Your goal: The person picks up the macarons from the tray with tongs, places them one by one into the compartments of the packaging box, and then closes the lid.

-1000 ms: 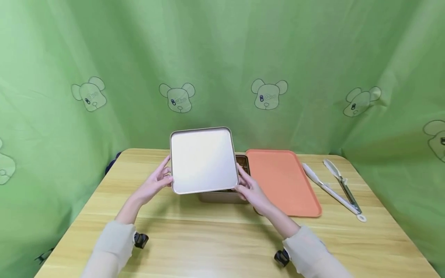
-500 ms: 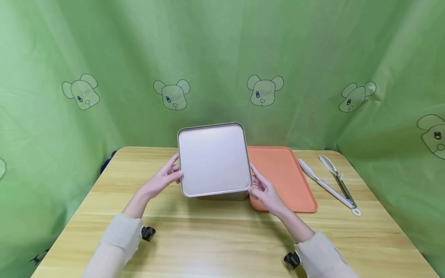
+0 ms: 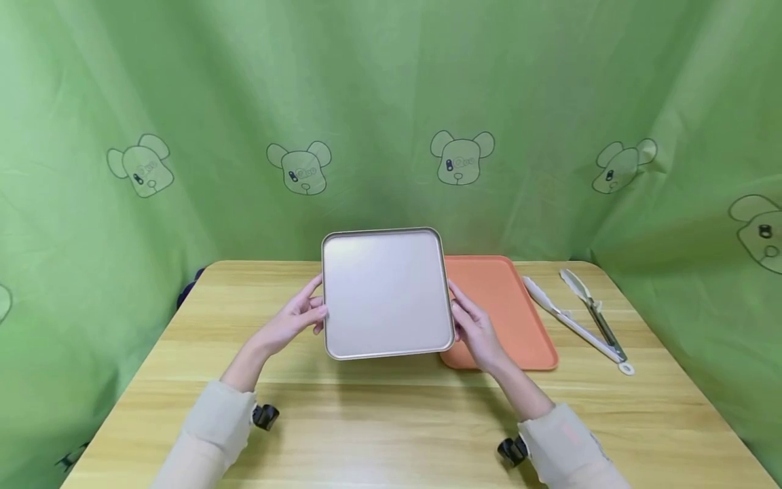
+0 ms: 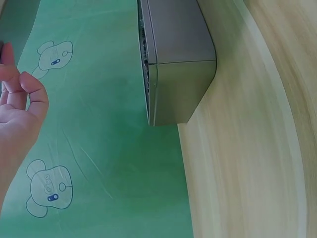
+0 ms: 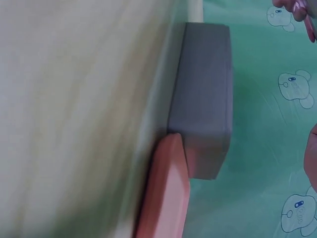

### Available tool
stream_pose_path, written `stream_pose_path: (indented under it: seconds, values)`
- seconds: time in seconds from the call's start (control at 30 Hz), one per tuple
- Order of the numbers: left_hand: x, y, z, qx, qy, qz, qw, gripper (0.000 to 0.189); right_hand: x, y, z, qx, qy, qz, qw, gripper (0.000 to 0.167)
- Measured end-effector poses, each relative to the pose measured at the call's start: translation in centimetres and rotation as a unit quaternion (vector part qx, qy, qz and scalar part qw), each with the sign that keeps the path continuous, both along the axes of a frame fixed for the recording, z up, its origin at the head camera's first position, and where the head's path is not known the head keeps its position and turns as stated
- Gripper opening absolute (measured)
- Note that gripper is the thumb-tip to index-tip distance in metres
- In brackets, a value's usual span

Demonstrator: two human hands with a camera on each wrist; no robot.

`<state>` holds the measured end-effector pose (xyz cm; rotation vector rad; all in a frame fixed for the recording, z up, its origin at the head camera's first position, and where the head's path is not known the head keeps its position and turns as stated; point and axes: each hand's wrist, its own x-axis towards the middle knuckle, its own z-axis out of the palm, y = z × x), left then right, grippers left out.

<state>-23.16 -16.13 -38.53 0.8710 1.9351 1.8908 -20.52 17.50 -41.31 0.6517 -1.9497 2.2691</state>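
Observation:
Both hands hold a square, shallow metal lid [image 3: 387, 292] with a raised rim, tilted so that its pale inner face looks toward the head camera. My left hand [image 3: 292, 324] grips its left edge, thumb on the near side. At the right edge, my right hand [image 3: 479, 334] holds it the same way. Behind the lid, the head view hides a grey metal box. In the left wrist view the box [image 4: 183, 64] stands on the table, with dark contents just showing at its rim. The right wrist view also shows the box [image 5: 203, 89]; the lid is apart from it.
An orange tray [image 3: 507, 312] lies on the table right of the lid, against the box in the right wrist view. Farther right lie spread tongs [image 3: 586, 333]. A green curtain [image 3: 379, 81] hangs behind the wooden table [image 3: 391, 435].
Both hands have carried the lid to the right, and lately slightly down. The box, partly visible in the head view before, is now hidden behind it. The head view has shifted slightly.

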Motion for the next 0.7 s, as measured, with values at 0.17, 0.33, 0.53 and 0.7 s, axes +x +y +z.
stream_pose_path:
  seconds: [0.17,0.33,0.53,0.7]
  values:
    - [0.1,0.0,0.2,0.004,0.014,-0.003,0.9999,0.070,-0.5,0.0,0.6,-0.001,0.009,0.000,1.0000,0.044]
    - [0.3,0.0,0.4,-0.005,0.020,-0.006,0.9998,0.071,-0.9,-0.1,1.1,-0.014,0.010,0.004,0.9998,0.049]
    - [0.7,0.3,0.6,-0.008,0.027,-0.014,0.9995,0.071,-1.1,0.2,1.5,-0.029,0.015,0.014,0.9994,0.046]
    - [0.9,0.7,0.7,0.001,0.069,0.012,0.9976,0.056,-1.1,0.6,1.9,-0.009,0.051,0.023,0.9984,0.046]
